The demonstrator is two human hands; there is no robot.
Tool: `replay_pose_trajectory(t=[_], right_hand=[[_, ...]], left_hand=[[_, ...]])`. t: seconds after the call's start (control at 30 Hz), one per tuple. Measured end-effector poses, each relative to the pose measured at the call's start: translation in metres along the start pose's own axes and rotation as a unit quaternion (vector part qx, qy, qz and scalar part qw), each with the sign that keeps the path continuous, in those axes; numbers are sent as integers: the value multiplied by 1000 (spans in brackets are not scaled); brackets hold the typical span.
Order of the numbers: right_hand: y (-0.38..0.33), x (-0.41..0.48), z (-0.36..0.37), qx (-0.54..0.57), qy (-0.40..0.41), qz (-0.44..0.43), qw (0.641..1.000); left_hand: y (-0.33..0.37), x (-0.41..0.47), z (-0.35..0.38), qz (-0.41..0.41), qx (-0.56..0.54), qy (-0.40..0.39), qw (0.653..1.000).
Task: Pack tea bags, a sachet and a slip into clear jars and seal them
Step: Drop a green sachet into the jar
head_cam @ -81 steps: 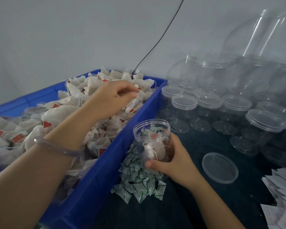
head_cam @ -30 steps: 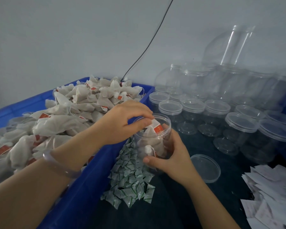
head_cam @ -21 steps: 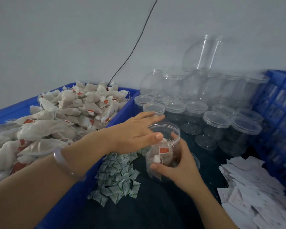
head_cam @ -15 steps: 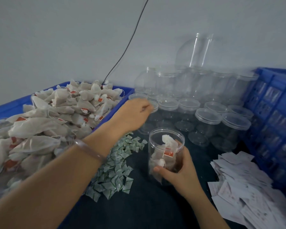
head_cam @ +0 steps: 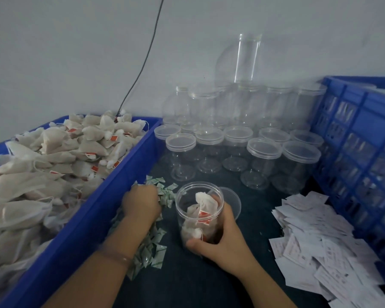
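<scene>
Far left, blue bin heaped with tea bags, pushed up against the work spot, likely so bags are a short reach from the jar. Bin wall touches the sachets, a loose green-white pile on the dark counter just beside it.

Left hand is knuckles-up on the top of the sachet pile. Its fingers curl down into the pile and are hidden, so cannot tell if one sachet is pinched or they are only feeling for one. Judged step: picking the sachet.

Jar stands upright on the counter just right of the sachets, mouth open, several tea bags inside with red tags showing. No sachet or slip visible in it. Right hand is clenched around its right side, fingers wrapped on the wall and thumb low at the front, probably to steady the light jar while the other hand feeds it.

Lid lies flat just behind the jar, partly hidden by it, near at hand for sealing.

Behind, empty jars stand in rows with lids on, more stacked against the wall.

Right, slips in a spread white pile, well apart from the jar, beside a blue crate. Slip and sealing not yet done.
</scene>
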State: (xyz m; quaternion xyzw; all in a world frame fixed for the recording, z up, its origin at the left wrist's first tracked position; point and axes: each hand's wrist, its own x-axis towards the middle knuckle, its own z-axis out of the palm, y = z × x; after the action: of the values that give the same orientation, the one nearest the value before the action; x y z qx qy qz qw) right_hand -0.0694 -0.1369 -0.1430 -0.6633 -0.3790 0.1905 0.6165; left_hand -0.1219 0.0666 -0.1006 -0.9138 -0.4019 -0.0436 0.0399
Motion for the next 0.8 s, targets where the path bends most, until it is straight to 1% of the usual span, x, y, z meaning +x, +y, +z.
replay_pose_trajectory(t=[0.1, 0.27, 0.37, 0.43, 0.5, 0.57, 0.67, 0.73, 0.8], right_hand=[[0, 0, 1, -6, 4, 1, 1000], [-2, -1, 1, -16, 21, 3, 1000], [-2, -1, 1, -17, 28, 6, 999], [-2, -1, 1, -17, 29, 6, 999], [-2, 0, 1, -15, 28, 5, 999], [-1, 0, 0, -15, 28, 3, 999], [-1, 1, 1, -14, 26, 0, 1000], [-1, 1, 1, -13, 26, -3, 1000], [-1, 1, 2, -14, 29, -10, 999]], left_hand=[[-3, -1, 4, 3, -26, 24, 999], [-4, -1, 3, -15, -49, 4, 999], [-2, -2, -3, -20, -45, 3, 999], [-4, -5, -7, -13, -37, 21, 999], [-8, -9, -12, -1, -69, 60, 996], [-10, -13, -19, 13, -172, 116, 978], [1, -24, -41, 52, -356, 171, 917], [13, -34, -59, 106, -426, 172, 882], [24, -45, -68, 177, -454, 154, 860]])
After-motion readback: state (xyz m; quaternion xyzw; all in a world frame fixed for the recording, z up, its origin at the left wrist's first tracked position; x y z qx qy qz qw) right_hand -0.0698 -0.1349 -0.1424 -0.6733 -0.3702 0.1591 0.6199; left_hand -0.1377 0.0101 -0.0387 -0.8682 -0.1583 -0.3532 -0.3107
